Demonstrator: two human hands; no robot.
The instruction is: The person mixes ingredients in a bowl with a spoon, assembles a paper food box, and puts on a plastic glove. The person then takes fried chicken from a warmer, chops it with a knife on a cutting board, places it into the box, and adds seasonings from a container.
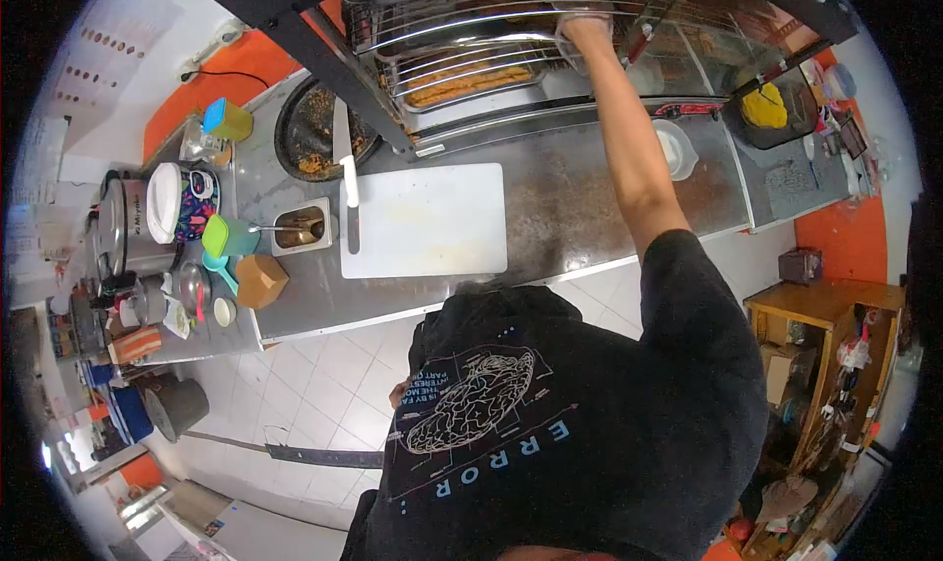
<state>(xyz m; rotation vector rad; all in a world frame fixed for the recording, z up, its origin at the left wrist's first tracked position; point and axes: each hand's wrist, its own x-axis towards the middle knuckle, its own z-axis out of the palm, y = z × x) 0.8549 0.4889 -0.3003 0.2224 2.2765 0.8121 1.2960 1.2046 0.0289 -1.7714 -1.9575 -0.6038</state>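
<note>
My right hand (584,32), in a thin clear plastic glove, reaches to the wire rack (471,42) of a glass-fronted food case. Its fingers are hidden among the rack bars and reflections, so what they hold, if anything, does not show. To the left of it, a metal tray (471,84) of orange-brown food lies inside the case. Only a small bit of my left hand (398,394) shows at the left edge of my black shirt; its fingers are hidden. On the counter, a white cutting board (427,222) lies below the case, with a white-handled knife (349,163) along its left side.
A black pan (312,134) with food scraps stands left of the case. Near it are a small metal container (303,229) with a utensil, a green-lidded tub (228,237) and a cardboard box (260,282). A white bowl (675,150) sits right of my forearm.
</note>
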